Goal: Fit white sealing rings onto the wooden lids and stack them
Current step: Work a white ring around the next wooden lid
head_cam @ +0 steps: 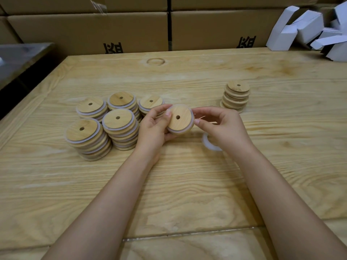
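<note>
Held: round pale wooden lid (179, 118), white sealing ring (185, 130) on rim; my left hand (153, 126) grips it, right hand (223, 126) pinches its right edge. Ringed-lid stacks (120, 126) lie left, nearer my left hand.

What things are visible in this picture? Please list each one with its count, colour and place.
held lid: one, light wood with white ring, between the hands
ringed lid stacks: five, wood and white, left of the hands
right lid stack: one, wood, right side of table
loose ring: one, white, on table under right hand
table: one, pale wood
cardboard boxes: several, brown, behind table
small boxes: several, white, top right
left hand: holds the held lid
right hand: pinches its rim
</note>
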